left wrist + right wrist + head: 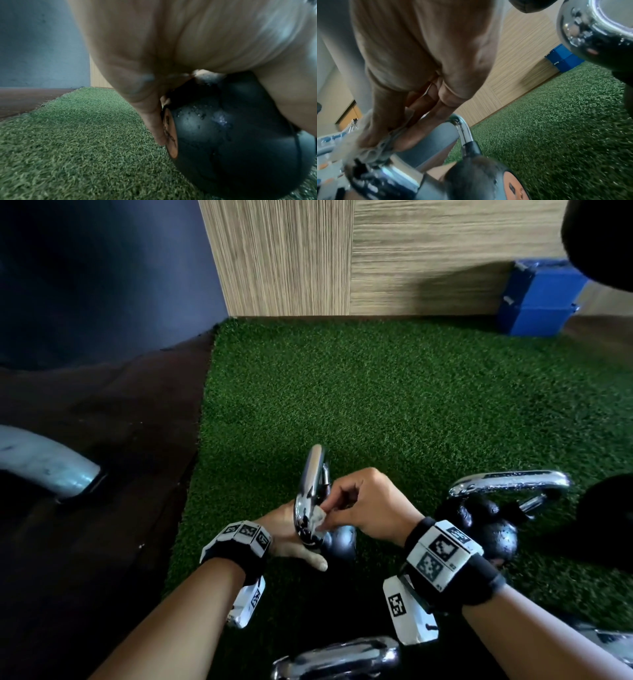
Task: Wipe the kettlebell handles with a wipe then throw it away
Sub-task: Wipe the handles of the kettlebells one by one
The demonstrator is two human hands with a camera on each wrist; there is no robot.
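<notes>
Small kettlebell [337,542]: black ball with chrome handle [310,487], stood on the green turf mat [394,405]; taken here as the landmark. An orange round label is seen on the ball's side in both wrist views.

Wipe [317,517]: small, white, crumpled; pressed against the lower part of the chrome handle, just above the ball.

Right hand [370,508]: fingers curled, the wipe pinched between thumb and fingertips against the handle.

Left hand [291,534]: laid against the left side of the kettlebell, fingers extended down along the ball and handle base; in the left wrist view a finger [154,121] is seen lying flat beside the orange label. No curled grip is shown.

Second kettlebell [493,525]: black, wet-looking, chrome handle; placed on the turf to the right of the landmark.

Third chrome handle [339,657]: seen nearer the person than the landmark, at the lower edge of the head view.

Blue box [537,299]: set against the wood-panelled wall [376,258], well beyond and right of the landmark.

Grey curved tube [44,460]: on dark flooring, well left of the landmark.
</notes>
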